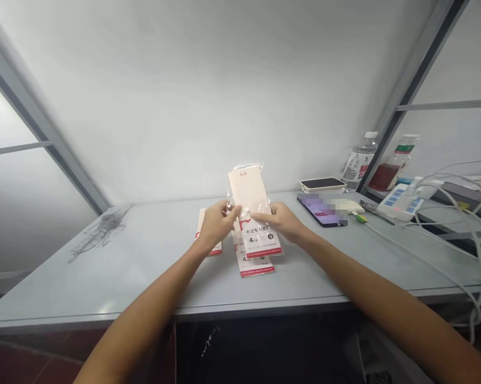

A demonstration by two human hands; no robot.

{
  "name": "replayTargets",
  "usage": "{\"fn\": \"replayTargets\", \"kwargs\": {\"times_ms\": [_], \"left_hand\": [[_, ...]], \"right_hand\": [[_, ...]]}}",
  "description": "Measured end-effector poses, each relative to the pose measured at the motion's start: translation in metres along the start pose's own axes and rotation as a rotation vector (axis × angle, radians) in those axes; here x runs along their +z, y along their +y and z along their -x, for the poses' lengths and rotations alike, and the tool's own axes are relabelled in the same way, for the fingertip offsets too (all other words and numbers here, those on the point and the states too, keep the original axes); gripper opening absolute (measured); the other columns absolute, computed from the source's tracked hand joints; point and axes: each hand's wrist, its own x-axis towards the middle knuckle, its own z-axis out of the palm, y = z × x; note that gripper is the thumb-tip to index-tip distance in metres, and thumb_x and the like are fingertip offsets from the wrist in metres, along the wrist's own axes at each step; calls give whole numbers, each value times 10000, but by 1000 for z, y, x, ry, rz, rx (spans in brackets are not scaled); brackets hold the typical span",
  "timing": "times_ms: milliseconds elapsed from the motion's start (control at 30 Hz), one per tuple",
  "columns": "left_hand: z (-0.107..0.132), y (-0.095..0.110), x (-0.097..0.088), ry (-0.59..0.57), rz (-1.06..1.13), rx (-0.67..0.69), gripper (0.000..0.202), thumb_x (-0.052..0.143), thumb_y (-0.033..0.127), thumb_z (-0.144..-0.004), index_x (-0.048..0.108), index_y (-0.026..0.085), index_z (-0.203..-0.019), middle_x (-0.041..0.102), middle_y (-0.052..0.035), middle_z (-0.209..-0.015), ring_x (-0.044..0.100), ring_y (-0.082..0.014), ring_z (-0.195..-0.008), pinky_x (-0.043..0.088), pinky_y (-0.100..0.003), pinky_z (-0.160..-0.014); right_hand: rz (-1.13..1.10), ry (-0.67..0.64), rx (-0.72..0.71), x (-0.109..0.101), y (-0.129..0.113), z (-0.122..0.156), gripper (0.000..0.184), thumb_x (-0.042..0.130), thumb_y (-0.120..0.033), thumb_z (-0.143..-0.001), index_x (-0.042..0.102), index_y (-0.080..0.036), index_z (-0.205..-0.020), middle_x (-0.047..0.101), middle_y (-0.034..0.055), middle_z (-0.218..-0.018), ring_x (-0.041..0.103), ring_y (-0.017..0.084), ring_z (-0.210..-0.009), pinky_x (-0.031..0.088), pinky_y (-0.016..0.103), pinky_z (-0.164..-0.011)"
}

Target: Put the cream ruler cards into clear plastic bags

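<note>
Both my hands hold a clear plastic packet (250,189) up over the desk, tilted slightly. It has a pale pink card inside and a white lower part with Chinese print, a "4" and a red band. My left hand (217,221) pinches its left edge, thumb at the middle. My right hand (285,221) grips the right edge, with a finger or thumb laid across the front. Beneath it a matching packet (257,271) lies on the desk, partly covered. Another pink-and-red packet (217,249) lies behind my left hand, mostly hidden by it.
On the right lie a phone with a lit screen (322,211), a second phone (322,184) on a pale block, and keys (368,207). A clear bottle (359,162), a jar of red liquid (392,165), a power strip (406,200) and white cables (420,266) stand farther right. The desk (152,277) meets a white wall.
</note>
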Motion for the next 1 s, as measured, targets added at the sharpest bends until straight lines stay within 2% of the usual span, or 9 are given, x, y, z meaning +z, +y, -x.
{"fn": "replayTargets", "kwargs": {"times_ms": [67, 133, 300, 467, 700, 800, 933, 1000], "left_hand": [[2, -1, 1, 59, -178, 85, 327, 498, 449, -783, 466, 192, -583, 455, 32, -507, 415, -92, -435, 292, -240, -461], [3, -1, 1, 70, -289, 142, 360, 446, 430, -813, 397, 196, -544, 387, 37, -476, 344, -97, -440, 238, -250, -470], [5, 2, 4, 44, -371, 196, 375, 373, 414, -851, 312, 199, -549, 356, 34, -481, 284, -108, -449, 197, -262, -490], [6, 0, 8, 12, -361, 217, 329, 391, 392, -843, 345, 202, -579, 398, 30, -513, 327, -112, -474, 210, -255, -507], [8, -5, 11, 94, -443, 190, 261, 397, 359, -842, 373, 203, -634, 449, 33, -548, 372, -110, -492, 240, -246, -502], [10, -2, 11, 80, -464, 235, 238, 406, 380, -844, 432, 200, -690, 503, 23, -626, 427, -109, -529, 290, -243, -518], [12, 2, 12, 32, -354, 310, 300, 337, 394, -885, 454, 193, -697, 529, -1, -720, 499, -118, -649, 383, -253, -603], [11, 1, 13, 14, -228, 276, 321, 320, 401, -894, 448, 189, -690, 523, -3, -720, 520, -116, -666, 407, -248, -597]], "right_hand": [[-23, 16, 3, 2, 2, -1, 313, 703, -410, -639, 678, -156, -821, 700, 71, -789, 644, 211, -691, 495, 305, -588], [-42, 31, 3, 3, 3, -1, 316, 715, -398, -626, 678, -154, -821, 700, 71, -789, 646, 219, -696, 497, 311, -592], [-35, 79, 10, 3, 2, -2, 282, 726, -386, -611, 679, -139, -739, 692, 63, -709, 634, 210, -625, 477, 301, -540], [-42, 77, 8, 4, 3, -2, 271, 726, -366, -614, 686, -132, -743, 694, 69, -716, 635, 215, -633, 475, 301, -540], [-28, 92, -22, 8, 5, -1, 312, 713, -406, -619, 685, -132, -766, 693, 67, -720, 640, 220, -658, 487, 307, -565], [-12, 92, -47, 10, 5, -1, 320, 713, -402, -617, 684, -125, -774, 690, 67, -733, 639, 223, -678, 489, 306, -579], [9, 120, -75, 11, 5, -1, 316, 714, -387, -623, 678, -122, -793, 684, 65, -744, 632, 218, -689, 484, 297, -576], [8, 117, -86, 10, 4, -1, 315, 705, -394, -638, 671, -118, -788, 678, 67, -732, 626, 210, -673, 481, 294, -568]]}}
